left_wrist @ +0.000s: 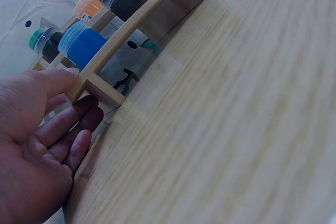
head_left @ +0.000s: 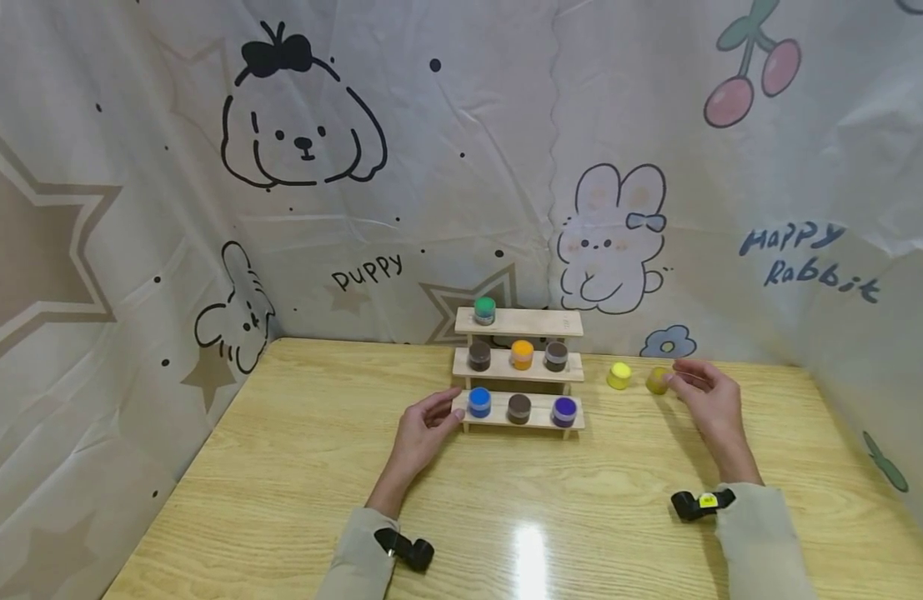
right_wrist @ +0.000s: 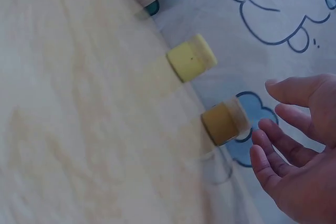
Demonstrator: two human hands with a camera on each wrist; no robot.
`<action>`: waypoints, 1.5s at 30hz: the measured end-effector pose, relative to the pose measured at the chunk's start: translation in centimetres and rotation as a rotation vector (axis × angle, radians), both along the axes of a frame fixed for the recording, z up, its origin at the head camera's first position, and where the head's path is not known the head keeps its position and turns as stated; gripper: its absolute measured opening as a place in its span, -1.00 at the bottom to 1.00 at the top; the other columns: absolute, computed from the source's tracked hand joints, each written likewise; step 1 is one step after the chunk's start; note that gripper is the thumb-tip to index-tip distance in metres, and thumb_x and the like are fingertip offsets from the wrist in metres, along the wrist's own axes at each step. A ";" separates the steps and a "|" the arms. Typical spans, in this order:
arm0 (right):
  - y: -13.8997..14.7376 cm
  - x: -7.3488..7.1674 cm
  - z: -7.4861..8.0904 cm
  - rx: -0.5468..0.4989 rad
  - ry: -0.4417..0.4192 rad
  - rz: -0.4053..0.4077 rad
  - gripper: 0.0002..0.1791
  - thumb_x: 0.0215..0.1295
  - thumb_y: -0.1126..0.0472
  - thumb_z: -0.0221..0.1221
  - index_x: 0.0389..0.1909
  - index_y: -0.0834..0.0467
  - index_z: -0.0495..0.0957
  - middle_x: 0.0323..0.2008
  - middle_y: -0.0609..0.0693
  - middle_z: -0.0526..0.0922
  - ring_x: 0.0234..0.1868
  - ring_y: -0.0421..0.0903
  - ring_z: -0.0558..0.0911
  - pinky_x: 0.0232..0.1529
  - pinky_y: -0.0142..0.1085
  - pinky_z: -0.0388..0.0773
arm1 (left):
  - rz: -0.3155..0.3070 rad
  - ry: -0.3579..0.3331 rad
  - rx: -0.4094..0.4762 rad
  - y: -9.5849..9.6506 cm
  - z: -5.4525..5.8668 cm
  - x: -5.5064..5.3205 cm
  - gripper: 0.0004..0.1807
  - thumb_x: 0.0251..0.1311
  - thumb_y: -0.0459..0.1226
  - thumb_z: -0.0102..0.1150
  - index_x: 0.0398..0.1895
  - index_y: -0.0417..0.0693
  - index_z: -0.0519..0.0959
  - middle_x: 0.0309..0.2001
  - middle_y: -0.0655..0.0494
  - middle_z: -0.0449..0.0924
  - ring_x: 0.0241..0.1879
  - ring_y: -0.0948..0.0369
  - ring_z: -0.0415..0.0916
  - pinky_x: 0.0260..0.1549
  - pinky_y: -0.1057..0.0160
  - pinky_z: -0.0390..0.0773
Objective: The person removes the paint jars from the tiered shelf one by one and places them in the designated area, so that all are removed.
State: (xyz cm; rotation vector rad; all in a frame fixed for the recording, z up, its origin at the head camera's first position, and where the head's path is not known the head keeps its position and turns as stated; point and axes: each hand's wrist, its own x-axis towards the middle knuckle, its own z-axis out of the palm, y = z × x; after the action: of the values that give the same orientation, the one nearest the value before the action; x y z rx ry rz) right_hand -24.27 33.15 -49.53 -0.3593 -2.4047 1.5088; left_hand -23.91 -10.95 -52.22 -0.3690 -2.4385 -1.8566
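Observation:
My left hand (head_left: 422, 433) grips the left end of a three-tier wooden stand (head_left: 536, 423), thumb and fingers at the end of its lowest shelf. Near that hand stands a blue paint pot (head_left: 479, 402), with a dark brown pot (head_left: 519, 408) and a purple pot (head_left: 564, 411) along the same shelf. To the right of the stand, my right hand (head_left: 710, 406) is beside an ochre paint pot (right_wrist: 223, 122). The right wrist view shows its fingers spread and apart from that pot. A yellow pot (head_left: 619, 376) sits on the table left of the ochre one.
The middle shelf bears two dark pots (head_left: 479, 357) and an orange pot (head_left: 522, 355). A green-lidded pot (head_left: 484, 311) stands at the left of the top shelf. Behind the wooden table (head_left: 296, 500) hangs a printed cloth (head_left: 446, 200), close behind the stand.

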 end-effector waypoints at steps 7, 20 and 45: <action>-0.8 0.4 1.8 0.006 0.037 0.005 -0.36 0.42 -0.08 0.28 0.34 0.24 0.50 0.25 0.10 0.56 0.07 -0.35 0.51 -0.05 -0.63 0.44 | 0.007 -0.007 0.007 -0.1 0.0 0.1 -0.56 0.38 -0.30 0.31 0.30 -0.11 0.60 0.19 -0.04 0.65 0.14 0.05 0.61 -0.03 0.34 0.59; -3.6 1.2 4.5 0.041 0.202 0.109 -0.48 0.48 0.06 0.25 0.27 0.32 0.52 0.20 0.26 0.59 0.02 -0.40 0.54 0.02 -0.64 0.45 | -0.003 0.009 0.041 0.0 0.6 0.4 -0.56 0.37 -0.32 0.31 0.29 -0.19 0.59 0.18 -0.13 0.65 0.12 -0.03 0.61 -0.03 0.27 0.61; -9.8 0.9 6.3 0.061 0.319 0.338 -0.60 0.45 0.22 0.28 0.21 0.31 0.55 0.12 0.19 0.65 0.08 0.02 0.62 0.06 -0.56 0.49 | 0.017 0.020 0.041 0.7 2.4 1.5 -0.58 0.34 -0.44 0.29 0.25 -0.36 0.58 0.15 -0.26 0.64 0.12 -0.15 0.60 -0.06 0.29 0.60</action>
State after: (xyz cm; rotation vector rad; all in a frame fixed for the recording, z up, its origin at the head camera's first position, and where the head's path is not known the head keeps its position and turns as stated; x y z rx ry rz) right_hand -23.38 23.36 -43.19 0.2963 -2.3234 1.4831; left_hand -22.46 -10.25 -49.84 -0.3619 -2.3785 -1.8837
